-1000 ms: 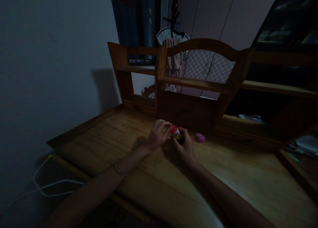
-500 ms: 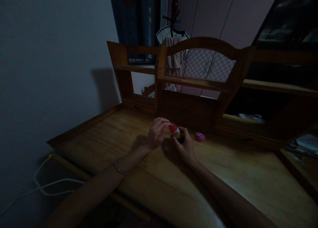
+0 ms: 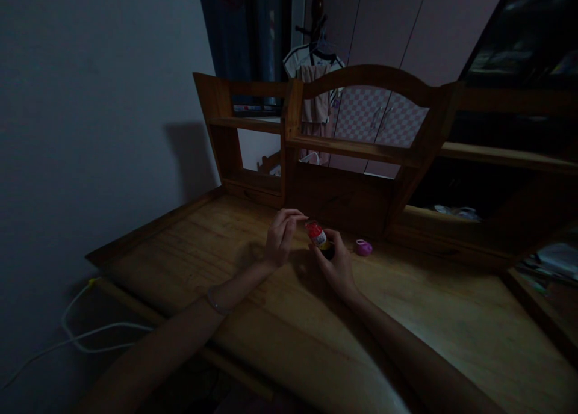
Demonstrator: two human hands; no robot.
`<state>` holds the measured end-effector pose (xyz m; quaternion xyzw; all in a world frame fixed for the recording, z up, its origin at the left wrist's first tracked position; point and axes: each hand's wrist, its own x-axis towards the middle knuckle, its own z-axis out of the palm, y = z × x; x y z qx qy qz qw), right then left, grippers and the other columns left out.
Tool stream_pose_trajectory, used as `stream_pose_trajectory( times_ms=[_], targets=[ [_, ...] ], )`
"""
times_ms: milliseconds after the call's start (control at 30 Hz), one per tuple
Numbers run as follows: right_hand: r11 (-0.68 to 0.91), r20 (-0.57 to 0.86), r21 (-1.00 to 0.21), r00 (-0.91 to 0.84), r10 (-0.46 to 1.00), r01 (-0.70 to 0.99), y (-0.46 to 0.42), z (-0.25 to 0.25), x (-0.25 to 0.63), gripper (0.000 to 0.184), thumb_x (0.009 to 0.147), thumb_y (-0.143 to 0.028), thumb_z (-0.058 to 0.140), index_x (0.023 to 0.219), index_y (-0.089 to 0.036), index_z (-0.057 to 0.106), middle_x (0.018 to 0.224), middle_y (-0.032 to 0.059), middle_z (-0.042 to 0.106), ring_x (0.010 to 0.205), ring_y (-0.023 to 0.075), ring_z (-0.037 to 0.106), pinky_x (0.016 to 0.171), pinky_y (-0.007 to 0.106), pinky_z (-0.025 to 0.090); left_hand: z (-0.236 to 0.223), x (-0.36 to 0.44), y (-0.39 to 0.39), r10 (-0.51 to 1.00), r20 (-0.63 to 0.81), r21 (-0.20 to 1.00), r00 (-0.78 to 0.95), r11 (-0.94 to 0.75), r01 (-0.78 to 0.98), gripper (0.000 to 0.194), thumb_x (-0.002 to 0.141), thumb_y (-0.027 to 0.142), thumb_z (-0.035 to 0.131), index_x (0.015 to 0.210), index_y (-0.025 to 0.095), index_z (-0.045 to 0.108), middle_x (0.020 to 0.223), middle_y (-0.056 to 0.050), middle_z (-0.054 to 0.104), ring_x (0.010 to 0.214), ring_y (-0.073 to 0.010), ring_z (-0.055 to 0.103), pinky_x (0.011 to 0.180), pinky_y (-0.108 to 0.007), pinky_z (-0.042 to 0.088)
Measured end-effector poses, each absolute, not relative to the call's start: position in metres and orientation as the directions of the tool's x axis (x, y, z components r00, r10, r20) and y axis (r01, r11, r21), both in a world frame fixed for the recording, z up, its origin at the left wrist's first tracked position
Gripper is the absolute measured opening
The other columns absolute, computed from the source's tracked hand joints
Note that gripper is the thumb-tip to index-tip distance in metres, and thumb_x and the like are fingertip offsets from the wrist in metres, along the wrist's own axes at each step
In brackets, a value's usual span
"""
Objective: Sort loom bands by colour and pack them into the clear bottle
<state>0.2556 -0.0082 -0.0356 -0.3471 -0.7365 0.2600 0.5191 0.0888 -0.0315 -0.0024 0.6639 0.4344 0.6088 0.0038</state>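
Observation:
A small bottle [image 3: 320, 239] with a red top, a pale label and a dark lower part leans to the left in my right hand [image 3: 338, 266]. My right fingers and thumb wrap round its lower part. On the other side is my left hand [image 3: 280, 236], its fingers stretched out towards the red top. The left fingertips are right beside the top; whether they touch it I cannot tell. Just right of my right hand, a small purple pouch-like thing [image 3: 363, 248] with a white loop lies on the wooden desk [image 3: 217, 239].
Behind the hands rises a wooden shelf unit [image 3: 352, 146] along the back of the desk. A white cable [image 3: 112, 325] hangs by the desk's left front edge. A bluish wall [image 3: 112, 131] stands on the left. Clothes [image 3: 313, 89] hang beyond the shelf.
My left hand has drawn slightly left and up, away from the red top, and its thumb has risen. My right hand and the bottle have hardly moved.

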Motion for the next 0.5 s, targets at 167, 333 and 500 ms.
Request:
stream_pose_trajectory(
  times_ms=[167,333,500],
  targets=[
    [0.613,0.574,-0.752,-0.216,0.79,0.241,-0.0081,-0.035,0.2559,0.031,0.087,-0.036,0.059,0.114,-0.023,0.055,0.108,0.0075,0.065,0.097,0.0249,0.061,0.085,0.039,0.048,-0.004,0.0881,-0.0316,0.58,0.797,0.565,-0.168,-0.616,0.549,0.045,0.103,0.034,0.028,0.099,0.018,0.07,0.107,-0.008,0.059,0.107,-0.0204,0.056,0.097,-0.037,0.044],
    [0.612,0.568,-0.752,-0.23,0.79,0.243,-0.0081,-0.0344,0.2557,0.032,0.087,-0.034,0.059,0.116,-0.023,0.054,0.109,0.0074,0.065,0.098,0.0248,0.061,0.086,0.039,0.048,-0.006,0.0877,-0.0321,0.603,0.78,0.588,-0.165,-0.619,0.521,0.046,0.102,0.036,0.029,0.092,0.018,0.07,0.103,-0.009,0.059,0.103,-0.0213,0.056,0.096,-0.039,0.043],
    [0.625,0.582,-0.746,-0.23,0.78,0.23,-0.007,-0.0365,0.2551,0.031,0.087,-0.033,0.06,0.115,-0.023,0.054,0.11,0.0072,0.065,0.1,0.0245,0.061,0.088,0.039,0.048,-0.0076,0.0883,-0.0303,0.652,0.75,0.617,-0.11,-0.631,0.47,0.042,0.102,0.037,0.031,0.096,0.019,0.069,0.103,-0.008,0.061,0.104,-0.0215,0.057,0.097,-0.04,0.044]
  ],
)
